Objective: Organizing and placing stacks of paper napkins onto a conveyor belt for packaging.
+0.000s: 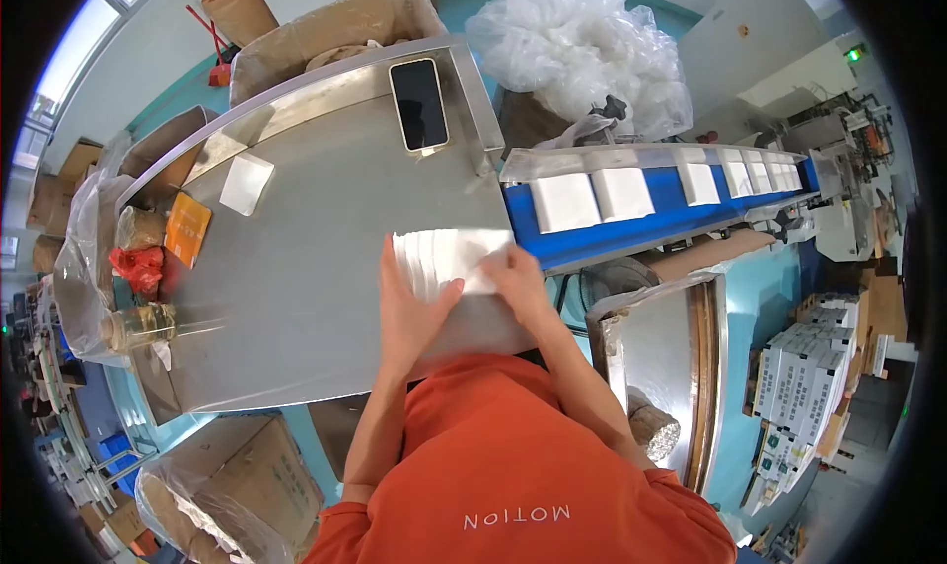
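A fanned row of flat white folded sheets (432, 258) lies on the right part of the steel table, in front of me. My left hand (406, 309) grips its left end, with the fingers along the far left side and the thumb on the near side. At the right end, my right hand (515, 280) has its fingers bent over the top sheet and pressed on it. Similar white square pieces (567, 203) lie spaced out on a blue conveyor belt (531, 242) just beyond my right hand.
On the steel table (306, 288) lie a phone (419, 105), a white square piece (246, 184), an orange packet (186, 229) and a red crumpled bag (137, 268). Clear plastic bags (582, 46) heap behind the conveyor. A metal-topped stand (659, 352) is at my right, a carton (237, 480) at lower left.
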Demonstrator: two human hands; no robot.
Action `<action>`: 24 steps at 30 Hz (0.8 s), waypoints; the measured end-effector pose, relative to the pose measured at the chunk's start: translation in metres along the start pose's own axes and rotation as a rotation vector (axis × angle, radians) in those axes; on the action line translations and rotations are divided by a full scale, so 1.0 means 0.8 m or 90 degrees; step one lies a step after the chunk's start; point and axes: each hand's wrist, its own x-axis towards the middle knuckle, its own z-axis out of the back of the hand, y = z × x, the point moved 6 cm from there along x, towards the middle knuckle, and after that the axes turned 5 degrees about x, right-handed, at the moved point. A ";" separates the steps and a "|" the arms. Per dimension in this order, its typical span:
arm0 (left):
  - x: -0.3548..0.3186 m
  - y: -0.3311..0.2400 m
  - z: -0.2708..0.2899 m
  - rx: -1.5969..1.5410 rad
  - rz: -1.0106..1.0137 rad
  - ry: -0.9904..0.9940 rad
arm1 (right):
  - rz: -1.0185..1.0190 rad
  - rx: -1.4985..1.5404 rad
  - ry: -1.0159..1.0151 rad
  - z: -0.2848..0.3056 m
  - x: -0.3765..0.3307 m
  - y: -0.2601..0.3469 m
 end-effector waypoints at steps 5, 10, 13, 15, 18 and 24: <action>0.007 -0.004 -0.018 -0.087 0.089 0.132 | -0.053 0.408 -0.053 0.021 -0.012 0.015; -0.001 0.018 -0.063 -0.187 -0.015 0.143 | 0.102 0.065 -0.061 -0.017 -0.038 0.054; 0.004 -0.055 -0.027 -0.101 -0.016 0.130 | -0.017 0.298 0.097 -0.043 -0.019 -0.005; -0.008 0.017 -0.028 -0.128 -0.001 0.083 | -0.174 0.380 0.218 -0.053 -0.032 -0.008; -0.010 0.000 -0.030 -0.213 0.010 0.139 | -0.183 0.407 0.300 -0.030 -0.048 -0.002; -0.003 -0.009 -0.034 -0.126 -0.002 0.145 | -0.104 0.314 0.176 -0.020 -0.027 -0.009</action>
